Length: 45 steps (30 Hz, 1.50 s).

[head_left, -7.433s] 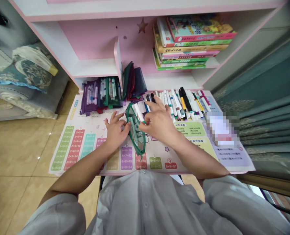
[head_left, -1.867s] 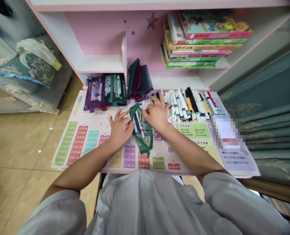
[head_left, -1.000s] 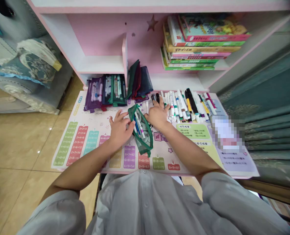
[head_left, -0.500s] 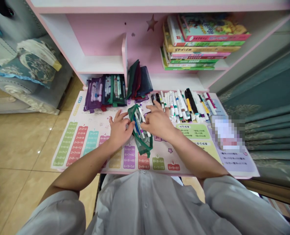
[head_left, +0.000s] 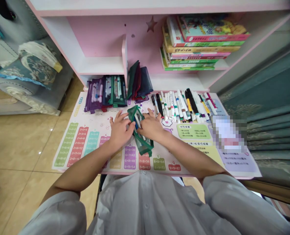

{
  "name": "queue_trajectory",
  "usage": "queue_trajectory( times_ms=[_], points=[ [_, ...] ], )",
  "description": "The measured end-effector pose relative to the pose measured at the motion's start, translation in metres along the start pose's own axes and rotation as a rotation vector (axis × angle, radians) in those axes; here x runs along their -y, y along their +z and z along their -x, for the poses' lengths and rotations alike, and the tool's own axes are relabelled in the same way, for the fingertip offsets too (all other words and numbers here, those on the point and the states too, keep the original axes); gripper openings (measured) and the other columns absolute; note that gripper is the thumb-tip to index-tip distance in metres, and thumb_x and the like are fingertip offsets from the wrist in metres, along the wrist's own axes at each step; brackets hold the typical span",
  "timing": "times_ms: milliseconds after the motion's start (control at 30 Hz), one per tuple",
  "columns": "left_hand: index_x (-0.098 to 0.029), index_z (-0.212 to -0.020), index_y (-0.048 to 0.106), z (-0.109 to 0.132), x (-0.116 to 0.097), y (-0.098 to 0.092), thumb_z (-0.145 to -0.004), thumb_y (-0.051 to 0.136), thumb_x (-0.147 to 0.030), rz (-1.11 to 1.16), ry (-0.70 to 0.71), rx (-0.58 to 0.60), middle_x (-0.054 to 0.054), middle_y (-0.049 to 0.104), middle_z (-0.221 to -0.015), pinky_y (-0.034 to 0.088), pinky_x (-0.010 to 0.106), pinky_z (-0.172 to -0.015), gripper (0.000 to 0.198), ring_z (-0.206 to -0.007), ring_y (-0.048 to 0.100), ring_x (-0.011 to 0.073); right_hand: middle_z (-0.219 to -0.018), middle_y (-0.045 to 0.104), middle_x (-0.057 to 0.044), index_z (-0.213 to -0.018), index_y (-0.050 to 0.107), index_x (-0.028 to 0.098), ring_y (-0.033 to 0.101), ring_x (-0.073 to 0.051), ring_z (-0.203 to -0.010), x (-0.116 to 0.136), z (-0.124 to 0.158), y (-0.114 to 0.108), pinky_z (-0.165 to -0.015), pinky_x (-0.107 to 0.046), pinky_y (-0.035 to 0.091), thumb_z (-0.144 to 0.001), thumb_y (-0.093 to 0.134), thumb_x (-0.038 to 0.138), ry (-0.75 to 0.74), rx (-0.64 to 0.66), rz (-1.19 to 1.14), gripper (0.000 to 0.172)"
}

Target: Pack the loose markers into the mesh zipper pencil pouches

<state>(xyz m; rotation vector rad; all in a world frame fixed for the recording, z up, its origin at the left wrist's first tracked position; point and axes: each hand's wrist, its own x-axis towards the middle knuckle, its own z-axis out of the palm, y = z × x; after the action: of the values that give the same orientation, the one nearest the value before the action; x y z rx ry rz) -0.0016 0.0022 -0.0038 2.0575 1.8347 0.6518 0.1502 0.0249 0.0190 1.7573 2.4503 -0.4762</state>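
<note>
Two hands, and right between them, near the middle of the tabletop [head_left: 101,121], one green mesh pouch [head_left: 143,146], gaping open with pens [head_left: 138,120] inside! Left hand [head_left: 121,130], thumb and forefinger pinched on the pouch's left edge, other fingers fanned. Right hand [head_left: 151,126] over the opposite edge, thumb dipping at the mouth; grasping pen or mesh, impossible to tell from here. Tapered lower end aimed at the front edge, a little short of it. Plenty of room leftward, a broad run of printed columns out to the side edge. Tighter up to the right: a ragged row of markers [head_left: 182,106], smooth straight barrels, mostly white, some black and yellow, near the right fingertips. Far right, a flat pixelated item [head_left: 226,133]. Along the rear, limp sheer pouches [head_left: 145,83] in dark green, red and navy, bunched together; left of those, plumper filled pouches [head_left: 94,96], ribbed with pens, beside the pink-and-white shelf [head_left: 100,65].
</note>
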Motion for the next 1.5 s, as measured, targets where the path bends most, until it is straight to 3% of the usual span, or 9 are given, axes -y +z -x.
queue_trajectory(
  times_ms=[267, 400, 533, 667, 867, 1333, 1500],
  points=[
    [-0.021, -0.074, 0.064, 0.0, 0.001, 0.0, -0.09, 0.056, -0.032, -0.003, -0.001, 0.0, 0.007, 0.062, -0.135, 0.023, 0.068, -0.113, 0.022, -0.142, 0.039, 0.0306, -0.138, 0.056, -0.019, -0.083, 0.076, 0.017, 0.024, -0.041, -0.147, -0.003, 0.0, 0.0, -0.108, -0.075, 0.021, -0.081, 0.059, 0.03, -0.042, -0.07, -0.077, 0.022],
    [-0.021, -0.074, 0.065, 0.0, 0.001, 0.0, -0.091, 0.054, -0.033, -0.001, 0.006, 0.003, 0.007, 0.062, -0.135, 0.024, 0.068, -0.112, 0.023, -0.143, 0.039, 0.031, -0.142, 0.056, -0.013, -0.07, 0.072, 0.018, 0.029, -0.039, -0.146, -0.009, -0.003, -0.002, -0.109, -0.071, 0.023, -0.081, 0.06, 0.03, -0.013, -0.308, -0.214, 0.02],
    [-0.021, -0.075, 0.065, 0.0, -0.001, -0.002, -0.091, 0.052, -0.033, 0.002, -0.01, 0.024, 0.007, 0.061, -0.136, 0.022, 0.069, -0.113, 0.024, -0.144, 0.037, 0.0321, -0.141, 0.057, -0.013, -0.07, 0.071, 0.018, 0.031, -0.039, -0.144, -0.023, -0.017, 0.003, -0.11, -0.068, 0.025, -0.08, 0.06, 0.027, 0.062, -0.485, -0.278, 0.017],
    [-0.021, -0.074, 0.064, 0.0, -0.002, -0.005, -0.09, 0.052, -0.032, -0.004, -0.023, 0.032, 0.008, 0.061, -0.136, 0.023, 0.068, -0.114, 0.024, -0.143, 0.037, 0.0316, -0.142, 0.055, -0.014, -0.08, 0.074, 0.015, 0.031, -0.035, -0.145, -0.036, -0.034, 0.014, -0.114, -0.055, 0.029, -0.082, 0.058, 0.024, 0.072, -0.484, -0.26, 0.018],
    [-0.021, -0.072, 0.064, -0.002, 0.0, -0.005, -0.09, 0.051, -0.031, -0.023, -0.018, 0.057, 0.008, 0.062, -0.136, 0.021, 0.069, -0.114, 0.024, -0.143, 0.038, 0.0302, -0.143, 0.053, -0.017, -0.08, 0.076, 0.014, 0.029, -0.033, -0.146, -0.046, -0.046, 0.02, -0.119, -0.048, 0.024, -0.084, 0.064, 0.037, 0.113, -0.461, -0.261, 0.026],
    [-0.02, -0.07, 0.065, -0.003, 0.001, -0.005, -0.089, 0.048, -0.028, -0.049, -0.01, 0.072, 0.008, 0.062, -0.135, 0.022, 0.07, -0.112, 0.026, -0.143, 0.038, 0.0306, -0.146, 0.048, -0.019, -0.086, 0.077, 0.011, 0.024, -0.04, -0.146, -0.043, -0.047, 0.027, -0.116, -0.058, 0.024, -0.083, 0.065, 0.04, 0.134, -0.406, -0.117, 0.032],
    [-0.02, -0.071, 0.065, -0.003, 0.001, -0.006, -0.089, 0.046, -0.028, -0.058, -0.018, 0.08, 0.009, 0.061, -0.136, 0.023, 0.07, -0.112, 0.027, -0.143, 0.037, 0.0308, -0.149, 0.044, -0.022, -0.097, 0.077, 0.006, 0.021, -0.043, -0.147, -0.046, -0.046, 0.027, -0.117, -0.06, 0.022, -0.081, 0.062, 0.036, 0.144, -0.402, -0.028, 0.037]
  ],
)
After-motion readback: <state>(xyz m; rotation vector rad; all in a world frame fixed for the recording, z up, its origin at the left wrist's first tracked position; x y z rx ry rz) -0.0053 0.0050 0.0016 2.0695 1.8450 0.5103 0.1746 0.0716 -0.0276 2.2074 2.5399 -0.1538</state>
